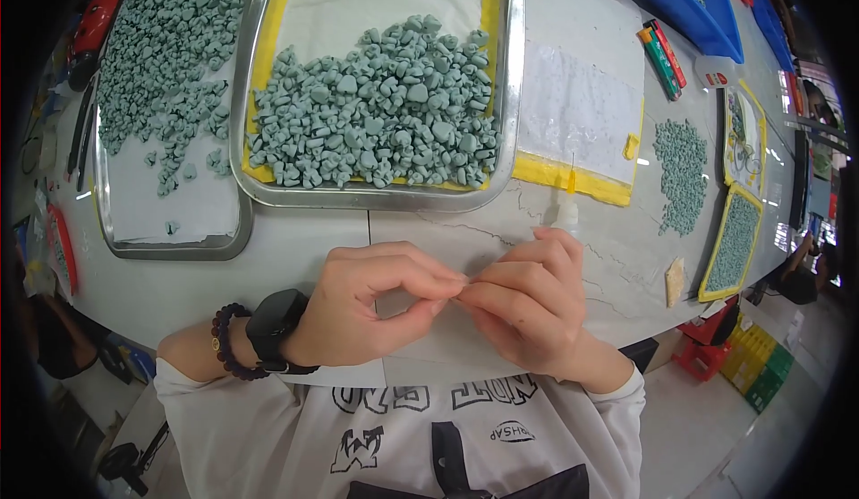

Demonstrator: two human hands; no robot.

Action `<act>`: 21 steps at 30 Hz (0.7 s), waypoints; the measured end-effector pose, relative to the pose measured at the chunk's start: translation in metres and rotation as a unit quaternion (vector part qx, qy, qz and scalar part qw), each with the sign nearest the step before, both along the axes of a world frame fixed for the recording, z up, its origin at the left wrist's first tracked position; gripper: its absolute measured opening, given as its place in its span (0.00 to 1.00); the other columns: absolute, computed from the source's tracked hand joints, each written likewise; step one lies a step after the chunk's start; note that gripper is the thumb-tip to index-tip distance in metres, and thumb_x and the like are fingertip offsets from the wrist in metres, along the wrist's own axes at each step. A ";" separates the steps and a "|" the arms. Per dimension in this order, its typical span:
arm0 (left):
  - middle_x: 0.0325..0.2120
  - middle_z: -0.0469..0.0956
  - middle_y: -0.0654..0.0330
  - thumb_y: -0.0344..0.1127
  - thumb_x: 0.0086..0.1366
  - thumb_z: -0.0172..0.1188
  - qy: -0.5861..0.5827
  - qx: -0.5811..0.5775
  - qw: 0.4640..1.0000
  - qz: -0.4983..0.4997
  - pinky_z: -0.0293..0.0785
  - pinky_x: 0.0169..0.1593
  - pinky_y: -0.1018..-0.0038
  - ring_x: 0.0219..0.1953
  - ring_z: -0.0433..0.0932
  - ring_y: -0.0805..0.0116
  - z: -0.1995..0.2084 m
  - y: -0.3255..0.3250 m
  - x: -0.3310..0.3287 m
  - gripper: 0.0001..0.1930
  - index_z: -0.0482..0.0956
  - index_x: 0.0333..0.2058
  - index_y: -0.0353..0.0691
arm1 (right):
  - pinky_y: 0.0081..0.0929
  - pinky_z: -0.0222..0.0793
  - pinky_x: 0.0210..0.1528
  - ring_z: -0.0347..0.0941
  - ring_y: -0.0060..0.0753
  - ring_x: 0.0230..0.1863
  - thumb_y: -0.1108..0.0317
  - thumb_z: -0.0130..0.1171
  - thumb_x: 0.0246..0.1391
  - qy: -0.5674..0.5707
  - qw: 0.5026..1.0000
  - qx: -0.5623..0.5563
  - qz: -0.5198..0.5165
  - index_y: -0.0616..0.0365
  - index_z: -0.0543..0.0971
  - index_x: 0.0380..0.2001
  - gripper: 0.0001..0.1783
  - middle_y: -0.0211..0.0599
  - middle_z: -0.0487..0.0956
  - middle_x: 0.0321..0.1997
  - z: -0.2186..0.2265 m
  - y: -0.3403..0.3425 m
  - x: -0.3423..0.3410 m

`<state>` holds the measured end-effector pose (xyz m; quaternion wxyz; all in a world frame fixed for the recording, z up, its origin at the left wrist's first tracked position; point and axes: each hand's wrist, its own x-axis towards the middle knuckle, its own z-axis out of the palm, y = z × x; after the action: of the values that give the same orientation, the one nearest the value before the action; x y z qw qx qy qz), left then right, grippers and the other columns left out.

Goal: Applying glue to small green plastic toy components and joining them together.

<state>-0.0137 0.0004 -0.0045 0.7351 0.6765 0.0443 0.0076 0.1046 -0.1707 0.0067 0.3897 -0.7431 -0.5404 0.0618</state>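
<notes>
My left hand [358, 307] and my right hand [532, 307] meet above the table's near part, fingertips touching. Both are closed in a pinch; whatever sits between the fingertips is too small or hidden. A dark watch [277, 315] and a beaded bracelet [221, 342] are on my left wrist. Beyond my hands lies a metal tray [376, 198] with a yellow-edged white lining, its near half heaped with small grey-green molded pieces [385, 110]. Just past my right hand stands a small translucent bottle [566, 214] with a yellow needle tip.
At left, another metal tray [170, 253] holds a large heap of similar pieces. To the right are a yellow-taped white board [582, 96], a loose pile [682, 177], a yellow-edged tray [734, 239] of pieces, and two slim tubes [662, 60]. A blue bin [689, 2] stands far right.
</notes>
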 end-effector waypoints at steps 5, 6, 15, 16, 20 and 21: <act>0.37 0.79 0.49 0.13 0.51 0.57 0.013 -0.025 1.000 0.001 0.75 0.46 0.74 0.41 0.79 0.65 0.002 0.001 0.002 0.12 0.78 0.35 0.30 | 0.41 0.58 0.52 0.69 0.29 0.32 0.73 0.67 0.28 -0.015 0.999 0.028 -0.003 0.52 0.80 0.27 0.15 0.25 0.76 0.28 -0.002 0.000 0.001; 0.37 0.79 0.49 0.13 0.52 0.57 0.017 -0.045 0.999 0.003 0.75 0.45 0.74 0.40 0.79 0.65 0.002 0.001 0.002 0.12 0.78 0.36 0.30 | 0.41 0.58 0.52 0.69 0.29 0.32 0.74 0.67 0.28 -0.004 1.000 0.029 -0.003 0.52 0.80 0.27 0.15 0.25 0.76 0.27 -0.001 0.000 0.002; 0.36 0.78 0.49 0.13 0.52 0.56 0.050 -0.067 0.996 0.032 0.75 0.45 0.75 0.40 0.79 0.66 0.005 -0.005 0.001 0.12 0.77 0.35 0.30 | 0.40 0.58 0.52 0.69 0.30 0.34 0.75 0.67 0.28 -0.039 0.999 0.010 -0.014 0.52 0.80 0.26 0.14 0.25 0.76 0.28 0.000 0.000 -0.001; 0.36 0.78 0.49 0.13 0.52 0.56 0.047 -0.064 0.996 0.032 0.75 0.45 0.75 0.40 0.79 0.66 0.005 -0.006 0.001 0.12 0.77 0.35 0.30 | 0.40 0.58 0.52 0.69 0.30 0.34 0.75 0.67 0.28 -0.042 0.999 0.013 -0.015 0.52 0.80 0.26 0.14 0.25 0.76 0.28 -0.001 0.001 -0.001; 0.34 0.78 0.51 0.13 0.51 0.56 0.074 -0.093 0.991 0.054 0.75 0.42 0.76 0.38 0.78 0.67 0.009 -0.004 0.001 0.12 0.77 0.35 0.31 | 0.39 0.58 0.52 0.69 0.32 0.34 0.73 0.66 0.27 -0.067 0.997 0.035 -0.012 0.52 0.78 0.26 0.15 0.25 0.75 0.28 0.005 0.003 0.001; 0.34 0.78 0.52 0.13 0.50 0.56 0.037 -0.031 0.998 0.035 0.74 0.41 0.76 0.37 0.78 0.68 0.016 0.003 0.000 0.13 0.77 0.35 0.31 | 0.39 0.59 0.51 0.70 0.37 0.37 0.73 0.64 0.31 0.030 0.997 0.064 0.030 0.54 0.77 0.27 0.13 0.29 0.75 0.29 0.020 0.000 0.006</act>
<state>-0.0140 0.0033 0.0115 0.7532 0.6509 0.0950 0.0066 0.1102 -0.1711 0.0262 0.4507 -0.6979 -0.5533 0.0613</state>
